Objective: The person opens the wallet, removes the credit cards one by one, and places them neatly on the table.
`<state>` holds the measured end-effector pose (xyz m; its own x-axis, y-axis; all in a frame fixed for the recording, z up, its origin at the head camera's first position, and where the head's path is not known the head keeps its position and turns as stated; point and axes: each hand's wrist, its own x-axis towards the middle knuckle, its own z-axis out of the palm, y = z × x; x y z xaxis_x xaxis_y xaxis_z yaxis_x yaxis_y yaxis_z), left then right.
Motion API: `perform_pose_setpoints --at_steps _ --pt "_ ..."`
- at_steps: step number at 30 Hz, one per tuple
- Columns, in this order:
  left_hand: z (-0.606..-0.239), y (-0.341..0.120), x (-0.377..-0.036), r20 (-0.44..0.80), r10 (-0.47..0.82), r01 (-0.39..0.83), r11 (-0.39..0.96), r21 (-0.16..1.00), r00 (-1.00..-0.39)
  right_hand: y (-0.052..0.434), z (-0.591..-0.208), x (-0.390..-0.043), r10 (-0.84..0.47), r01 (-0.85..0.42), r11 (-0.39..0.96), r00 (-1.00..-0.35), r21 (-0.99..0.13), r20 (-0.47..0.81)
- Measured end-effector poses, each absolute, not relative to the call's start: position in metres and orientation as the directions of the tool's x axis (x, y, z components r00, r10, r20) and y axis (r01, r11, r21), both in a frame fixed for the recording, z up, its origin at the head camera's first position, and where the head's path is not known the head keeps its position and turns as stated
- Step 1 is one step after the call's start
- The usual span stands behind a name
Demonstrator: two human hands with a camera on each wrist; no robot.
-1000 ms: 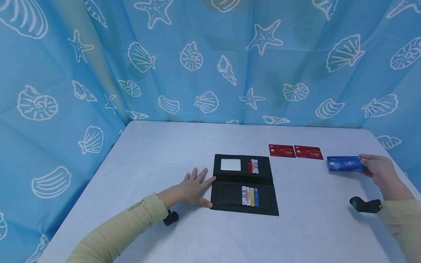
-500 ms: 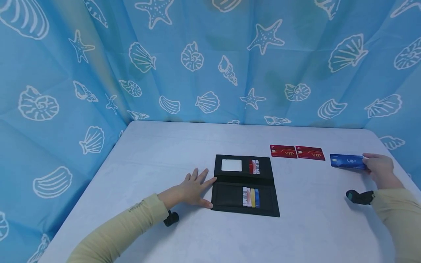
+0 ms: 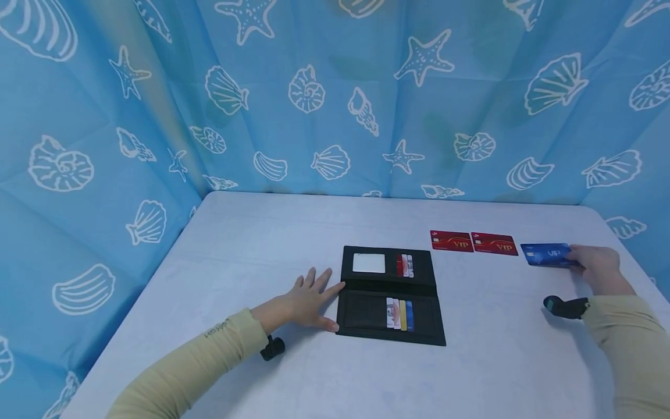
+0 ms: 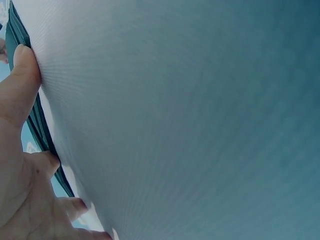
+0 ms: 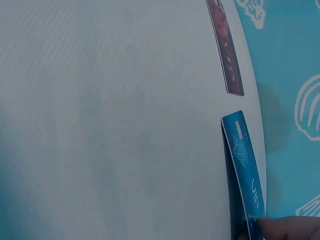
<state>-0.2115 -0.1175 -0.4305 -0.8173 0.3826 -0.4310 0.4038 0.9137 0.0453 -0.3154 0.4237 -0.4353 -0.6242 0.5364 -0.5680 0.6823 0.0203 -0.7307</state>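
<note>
We press our flat left hand (image 3: pixel 303 302) against the nine o'clock edge of the open wallet (image 3: pixel 389 297) to steady it, while our right hand (image 3: pixel 597 265) pinches the blue card (image 3: pixel 546 255) (lowered beside two red cards (image 3: pixel 471 241)), at two o'clock.

We can't read the small print on the cards tucked in the wallet (image 3: pixel 389 299); too tiny in head view. Right hand (image 3: pixel 597 265) covers the blue card's (image 3: pixel 546 255) near end, & in the right wrist view only a fingertip shows, rest cut off at bottom edge. Left wrist view crops the left hand (image 4: pixel 20 165) at frame edge; wallet there is just a dark sliver. Bench (image 3: pixel 272 244) front edge runs out of frame.
</note>
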Motion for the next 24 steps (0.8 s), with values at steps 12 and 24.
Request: perform_pose_setpoints --at_steps 12,24 --pt "-0.430 -0.117 -0.211 -0.435 0.378 0.405 0.914 0.034 -0.817 0.413 -0.438 -0.317 0.568 0.679 0.104 -0.641 -0.727 -0.517" --pt "-0.427 -0.118 -0.209 -0.436 0.392 0.426 0.904 0.020 -0.810 0.398 -0.437 -0.314 0.528 0.635 0.415 -0.752 -0.652 -0.396"
